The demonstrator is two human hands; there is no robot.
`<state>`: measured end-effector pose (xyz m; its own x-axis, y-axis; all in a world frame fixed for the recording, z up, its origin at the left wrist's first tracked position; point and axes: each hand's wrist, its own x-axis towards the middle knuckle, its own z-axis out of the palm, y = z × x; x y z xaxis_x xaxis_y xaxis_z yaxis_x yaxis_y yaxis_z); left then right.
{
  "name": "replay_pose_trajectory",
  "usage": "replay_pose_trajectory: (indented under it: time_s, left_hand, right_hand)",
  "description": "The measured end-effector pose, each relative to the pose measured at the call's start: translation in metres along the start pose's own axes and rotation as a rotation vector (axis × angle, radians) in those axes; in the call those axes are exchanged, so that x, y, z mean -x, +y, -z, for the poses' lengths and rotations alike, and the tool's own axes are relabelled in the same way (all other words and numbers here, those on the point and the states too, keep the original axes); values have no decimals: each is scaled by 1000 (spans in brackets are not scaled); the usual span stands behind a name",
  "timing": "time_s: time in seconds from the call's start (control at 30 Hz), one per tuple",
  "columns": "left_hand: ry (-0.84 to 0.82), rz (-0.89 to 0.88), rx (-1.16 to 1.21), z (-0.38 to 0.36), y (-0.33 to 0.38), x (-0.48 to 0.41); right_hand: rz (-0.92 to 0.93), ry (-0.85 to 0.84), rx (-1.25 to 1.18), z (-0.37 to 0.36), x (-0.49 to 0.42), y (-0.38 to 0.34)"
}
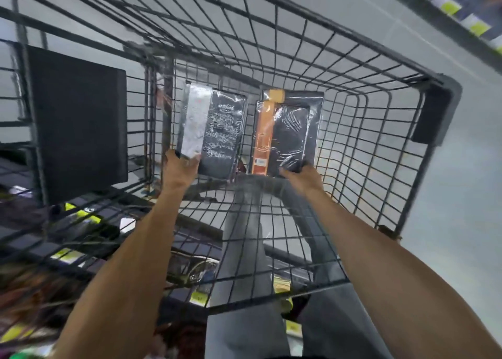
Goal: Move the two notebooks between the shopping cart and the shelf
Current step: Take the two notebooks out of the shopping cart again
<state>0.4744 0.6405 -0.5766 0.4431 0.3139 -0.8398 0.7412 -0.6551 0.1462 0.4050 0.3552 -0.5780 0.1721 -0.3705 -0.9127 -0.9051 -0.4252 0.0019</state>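
Both my arms reach down into a dark wire shopping cart point(380, 130). My left hand point(180, 168) grips the near corner of a plastic-wrapped black notebook with a white band point(217, 130). My right hand point(301, 175) grips the near edge of a second wrapped black notebook with an orange band point(285, 133). The two notebooks lie side by side, a little apart, low inside the cart near its wire floor. Whether they rest on the floor I cannot tell.
A black flap panel point(78, 122) stands at the cart's left end. Shelf edges with yellow price tags point(81, 214) run below left, and another shelf strip point(461, 16) runs along the top right. Grey floor point(461, 195) surrounds the cart; my grey-trousered legs point(244, 250) show through the wires.
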Motion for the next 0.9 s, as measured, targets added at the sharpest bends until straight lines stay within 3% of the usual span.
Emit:
replay_pose_trajectory:
  time_s: [0.2,0.43,0.7,0.9]
  left_hand:
    - [4,31,118,16,5,18]
    - [-50,81,357,44,-4,36]
    - [-110,-66,463,70,24,94]
    - [-125,-149,508,80,46,142]
  right_hand:
    - [75,-75,-221,12,24,6]
    - [124,89,-424,27,42,7]
    - [365,164,-311,50,75,-9]
    - [498,39,-270,75,112,-26]
